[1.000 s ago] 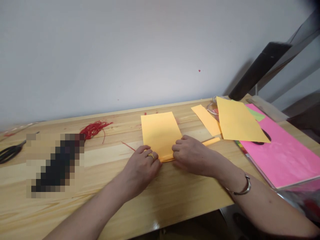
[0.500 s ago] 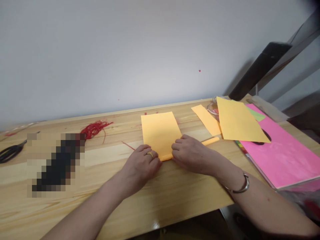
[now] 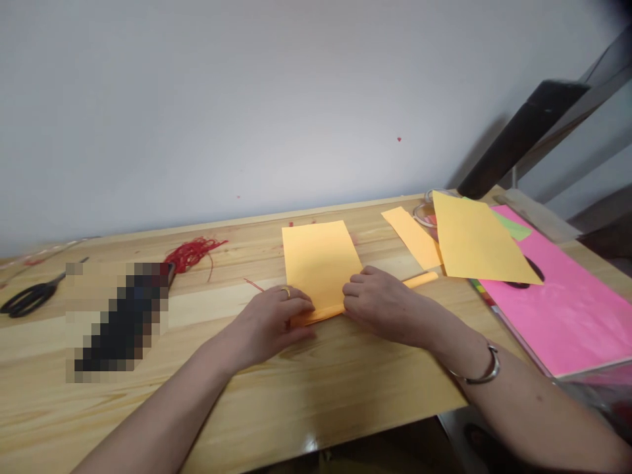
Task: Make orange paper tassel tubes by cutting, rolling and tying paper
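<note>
An orange sheet of paper (image 3: pixel 320 260) lies flat on the wooden table (image 3: pixel 345 388), its near edge folded over into a narrow strip. My left hand (image 3: pixel 269 322), with a gold ring, pinches the left end of that folded edge and lifts it slightly. At the right end my right hand (image 3: pixel 382 304), fingers curled, presses the fold down. A silver bangle sits on my right wrist.
A second orange sheet (image 3: pixel 476 240) and an orange strip (image 3: pixel 412 236) lie at the right over a pink sheet stack (image 3: pixel 563 303). A small rolled orange piece (image 3: pixel 421 280) sits by my right hand. Red thread (image 3: pixel 195 251) and black scissors (image 3: pixel 29 297) are at the left.
My left hand has slid slightly left and turned, its fingers now gripping the folded edge and raising it a little. My right hand has stayed in place.
</note>
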Demonstrator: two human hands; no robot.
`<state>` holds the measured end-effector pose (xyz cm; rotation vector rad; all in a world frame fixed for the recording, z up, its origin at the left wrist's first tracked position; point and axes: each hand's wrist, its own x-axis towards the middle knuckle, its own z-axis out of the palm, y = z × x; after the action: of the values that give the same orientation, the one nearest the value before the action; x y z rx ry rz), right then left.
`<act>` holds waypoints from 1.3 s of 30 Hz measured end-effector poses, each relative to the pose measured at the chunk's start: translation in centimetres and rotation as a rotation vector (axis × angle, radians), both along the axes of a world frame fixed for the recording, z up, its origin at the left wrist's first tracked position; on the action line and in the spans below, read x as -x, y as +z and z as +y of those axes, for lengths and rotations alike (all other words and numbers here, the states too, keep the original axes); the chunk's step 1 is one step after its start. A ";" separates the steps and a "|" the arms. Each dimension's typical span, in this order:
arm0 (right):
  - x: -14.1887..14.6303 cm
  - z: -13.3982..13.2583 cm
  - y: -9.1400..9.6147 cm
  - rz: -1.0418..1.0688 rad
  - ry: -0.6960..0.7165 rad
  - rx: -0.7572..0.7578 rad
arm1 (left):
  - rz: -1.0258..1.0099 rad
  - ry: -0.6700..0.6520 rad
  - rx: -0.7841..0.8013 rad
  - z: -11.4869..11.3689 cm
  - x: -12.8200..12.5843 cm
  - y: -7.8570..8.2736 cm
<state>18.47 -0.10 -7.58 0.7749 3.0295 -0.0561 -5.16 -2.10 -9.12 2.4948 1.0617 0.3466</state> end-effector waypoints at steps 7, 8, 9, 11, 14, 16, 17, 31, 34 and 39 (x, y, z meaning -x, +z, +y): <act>-0.1 0.2 -0.2 0.006 0.009 0.001 | 0.030 -0.008 0.005 0.1 0.1 0.1; -0.1 0.2 -0.2 0.008 0.010 -0.002 | 0.030 -0.011 -0.005 0.1 0.0 0.1; -0.1 0.2 -0.2 0.011 0.011 -0.008 | 0.028 -0.013 -0.015 0.1 0.0 0.1; -0.1 0.3 -0.3 0.023 0.011 -0.021 | 0.022 -0.017 -0.036 0.1 0.0 0.0; -0.1 0.3 -0.4 0.037 0.007 -0.027 | 0.018 -0.020 -0.054 0.1 0.1 0.0; -0.1 0.4 -0.5 0.042 -0.004 -0.018 | 0.011 -0.019 -0.050 0.0 0.1 -0.1; -0.1 0.4 -0.5 0.046 -0.013 -0.011 | 0.007 -0.017 -0.048 0.0 0.2 -0.1; -0.2 1.4 -1.3 0.150 -0.095 0.195 | 0.079 0.016 -0.057 0.2 0.2 0.0; -0.2 1.5 -1.3 0.154 -0.105 0.222 | 0.089 0.034 -0.064 0.1 0.2 -0.1; -0.1 1.6 -1.3 0.176 -0.124 0.234 | 0.102 0.057 -0.084 -0.1 0.2 -0.3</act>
<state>18.61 1.45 -8.90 0.9808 3.0501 -0.4959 -5.37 -2.24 -9.43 2.5847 1.1838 0.2890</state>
